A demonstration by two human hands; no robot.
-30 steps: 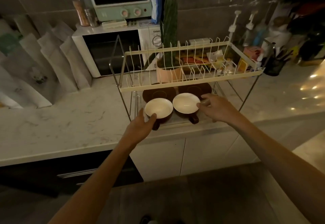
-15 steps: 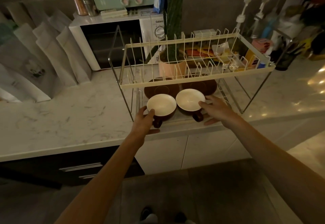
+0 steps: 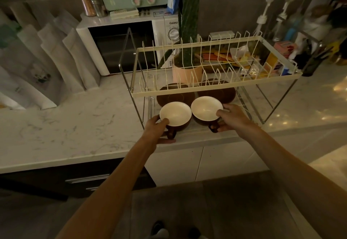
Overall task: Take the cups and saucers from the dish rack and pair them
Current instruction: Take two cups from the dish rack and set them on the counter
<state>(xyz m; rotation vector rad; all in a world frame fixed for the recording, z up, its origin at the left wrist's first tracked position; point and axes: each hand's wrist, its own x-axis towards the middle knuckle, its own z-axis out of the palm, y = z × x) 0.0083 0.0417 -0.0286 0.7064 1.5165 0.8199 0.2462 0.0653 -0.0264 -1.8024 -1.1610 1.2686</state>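
While both arms reach under the dish rack, the left hand grips the left cup and the right hand grips the right cup, likely to lift them out. Two brown saucers wait behind.

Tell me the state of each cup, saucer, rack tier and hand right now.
Left cup: upright, empty, gripped by left hand.
Right cup: upright, empty, gripped by right hand.
Saucers: flat on lower tier, unpaired.
Top tier: empty.
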